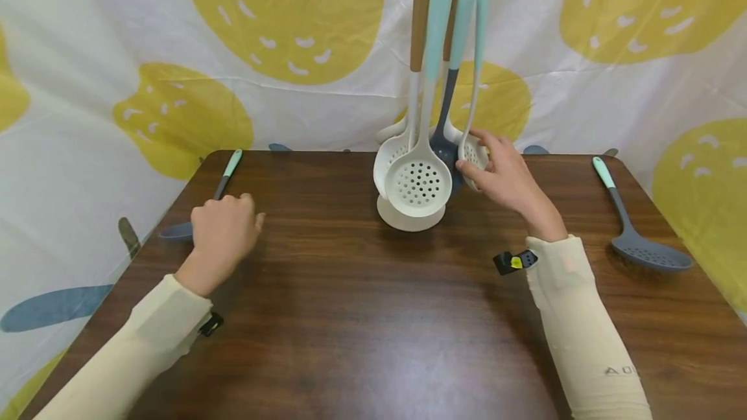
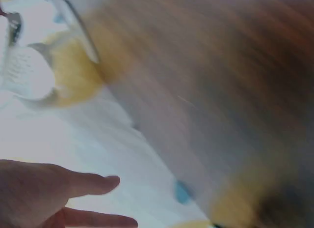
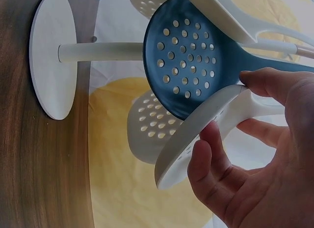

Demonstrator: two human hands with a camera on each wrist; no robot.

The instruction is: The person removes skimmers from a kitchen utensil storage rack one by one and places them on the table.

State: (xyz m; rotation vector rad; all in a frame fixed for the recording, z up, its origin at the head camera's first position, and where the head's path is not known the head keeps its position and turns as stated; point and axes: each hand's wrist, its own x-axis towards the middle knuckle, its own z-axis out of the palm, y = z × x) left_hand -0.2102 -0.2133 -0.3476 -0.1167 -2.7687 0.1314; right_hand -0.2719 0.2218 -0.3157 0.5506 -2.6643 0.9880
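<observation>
My right hand (image 1: 508, 177) is at the right side of a utensil stand (image 1: 411, 220). Its thumb and fingers hold the rim of a white skimmer (image 3: 182, 134) that hangs by its mint handle. In the right wrist view a dark blue skimmer (image 3: 182, 56) hangs right beside it, close to the thumb. My left hand (image 1: 224, 232) hovers over the table's left side with nothing in it, loosely bent. A dark grey utensil with a mint handle (image 1: 233, 163) lies there, partly hidden behind that hand; its flat head (image 1: 176, 233) shows at the left.
A dark grey skimmer (image 1: 650, 253) with a mint handle lies near the right edge of the brown wooden table (image 1: 350, 316). Another white skimmer (image 1: 419, 183) hangs at the stand's front, among several utensils. Behind the table hangs a lemon-patterned cloth (image 1: 327, 115).
</observation>
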